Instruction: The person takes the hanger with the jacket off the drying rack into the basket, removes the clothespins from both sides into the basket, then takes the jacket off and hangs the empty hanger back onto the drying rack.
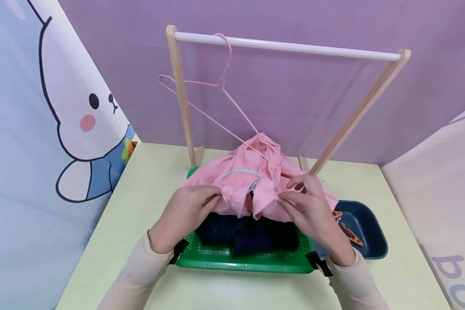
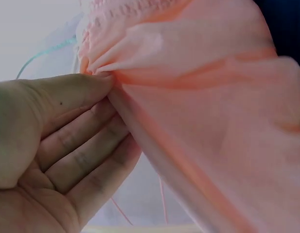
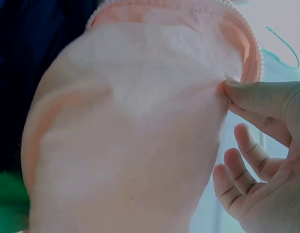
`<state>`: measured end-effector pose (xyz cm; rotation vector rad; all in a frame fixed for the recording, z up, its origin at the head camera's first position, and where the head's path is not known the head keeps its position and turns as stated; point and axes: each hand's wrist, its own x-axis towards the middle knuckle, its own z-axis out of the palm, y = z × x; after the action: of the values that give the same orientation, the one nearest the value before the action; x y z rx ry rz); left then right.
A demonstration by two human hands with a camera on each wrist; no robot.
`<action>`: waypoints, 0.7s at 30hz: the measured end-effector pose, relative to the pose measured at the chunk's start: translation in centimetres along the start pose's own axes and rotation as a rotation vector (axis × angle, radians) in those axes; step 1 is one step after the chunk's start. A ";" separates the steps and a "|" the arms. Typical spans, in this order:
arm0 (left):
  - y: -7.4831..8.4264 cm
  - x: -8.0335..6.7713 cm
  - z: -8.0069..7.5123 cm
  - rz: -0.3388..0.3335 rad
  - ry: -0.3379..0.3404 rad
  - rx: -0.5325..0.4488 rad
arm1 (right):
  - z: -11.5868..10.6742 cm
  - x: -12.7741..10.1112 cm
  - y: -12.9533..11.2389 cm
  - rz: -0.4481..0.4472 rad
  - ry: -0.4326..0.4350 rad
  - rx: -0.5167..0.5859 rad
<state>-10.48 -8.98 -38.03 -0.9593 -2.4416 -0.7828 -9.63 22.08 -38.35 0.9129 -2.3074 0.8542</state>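
- Left hand [image 1: 186,211], at 9 o'clock of the garment [image 1: 252,181]: thumb and fingers pinch a fold of the pink cloth. The left wrist view shows the thumb pressed onto the gathered fabric, with the other fingers [image 2: 86,155] lying under it.
- Garment: pink, zip edges open at the front, bunched above the basket [image 1: 248,260] at desk centre. It is held up between both hands.
- A pale blue hanger [image 1: 240,173] sits in the neck of the garment, partly covered by cloth.
- Dark cloth [image 1: 248,234] lies in the green basket, directly under the garment.
- Pink hanger [image 1: 221,82] hooks over the white rail of the rack [image 1: 286,45] at 12 o'clock; its lower end touches the top of the garment.
- Right hand [image 1: 314,211], at 3 o'clock of the garment: thumb and forefinger pinch the zip edge. The right wrist view shows the remaining fingers [image 3: 237,170] loosely curled, off the cloth.
- Blue tub [image 1: 366,234] just beside the basket at 3 o'clock, with orange pegs [image 1: 350,234] inside.
- Desk [image 1: 147,181]: pale yellow-green top.
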 end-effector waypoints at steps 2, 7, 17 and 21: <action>0.2 0.1 0.1 0.013 0.011 0.004 | 0.1 0.3 -0.2 -0.013 -0.005 0.003; 0.5 -0.1 0.0 -0.014 0.008 -0.005 | -0.3 0.7 -1.0 0.007 -0.022 -0.014; 0.2 -0.9 -0.6 -0.051 -0.017 -0.018 | 0.8 2.6 -3.4 -0.066 0.005 -0.040; -0.1 -1.5 -1.0 -0.077 -0.014 -0.014 | 1.0 2.6 -3.4 -0.084 -0.041 -0.077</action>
<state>-9.38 -10.38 -38.07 -0.8828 -2.5012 -0.8236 -9.04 18.30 -36.08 0.9943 -2.3027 0.7128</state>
